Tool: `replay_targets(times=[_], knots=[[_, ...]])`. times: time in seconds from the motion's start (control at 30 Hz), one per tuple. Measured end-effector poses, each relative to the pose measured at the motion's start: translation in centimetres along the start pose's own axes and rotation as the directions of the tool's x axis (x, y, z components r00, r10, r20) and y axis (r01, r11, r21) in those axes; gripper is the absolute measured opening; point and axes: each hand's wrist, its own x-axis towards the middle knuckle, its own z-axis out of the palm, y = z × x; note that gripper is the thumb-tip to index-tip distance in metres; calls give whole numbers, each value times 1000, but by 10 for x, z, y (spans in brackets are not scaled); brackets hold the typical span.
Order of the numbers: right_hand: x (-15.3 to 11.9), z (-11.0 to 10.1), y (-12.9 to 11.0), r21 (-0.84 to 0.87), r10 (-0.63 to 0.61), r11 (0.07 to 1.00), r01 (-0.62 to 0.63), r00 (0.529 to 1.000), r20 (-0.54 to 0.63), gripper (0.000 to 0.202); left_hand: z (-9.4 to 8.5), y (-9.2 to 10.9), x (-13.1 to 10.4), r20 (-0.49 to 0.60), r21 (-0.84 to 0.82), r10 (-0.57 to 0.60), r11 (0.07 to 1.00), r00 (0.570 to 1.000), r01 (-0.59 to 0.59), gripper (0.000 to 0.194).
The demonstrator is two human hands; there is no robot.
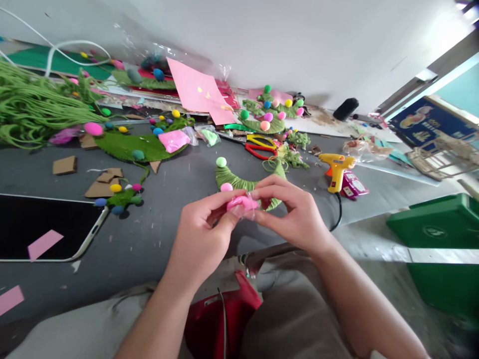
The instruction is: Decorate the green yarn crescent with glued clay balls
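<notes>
Near the table's front edge, a soft pink lump of what looks like modelling clay in clear plastic (243,203) is held between my two hands. My left hand (204,227) pinches it from the left with thumb and fingers. From the right, my right hand (290,212) grips the plastic with its fingertips. Just behind them lies a crescent wound in green yarn (239,180), with a pale green ball (221,162) on its left tip and a pink ball (226,187) beside the left hand. My right hand hides part of the crescent.
A yellow glue gun (337,169) stands at the right, its black cord hanging over the edge. Scissors (262,146), a pink clay packet (174,141) and green yarn (37,107) lie behind. At left is a tablet (45,227); green bins (437,224) stand at right.
</notes>
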Motion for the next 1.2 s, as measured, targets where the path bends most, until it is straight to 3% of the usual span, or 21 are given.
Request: replay_targets(times=[0.17,0.53,0.87,1.07,1.2], knots=[[1,-1,-1,-31,-6,999,8,999,39,13,4,-2,0,-47,-58,-20,998,999,17,19],[1,9,1,-100,-144,984,149,988,56,13,2,5,1,-92,63,56,997,994,-50,19],[2,1,2,-252,-109,962,102,994,-14,4,6,4,4,-186,61,43,998,982,-32,36],[1,-10,3,-167,-43,986,27,995,-95,9,-3,6,2,-225,88,107,992,968,-90,34],[1,-9,2,-168,-22,986,11,998,-62,16,-4,9,-1,-218,81,93,994,972,-77,28]])
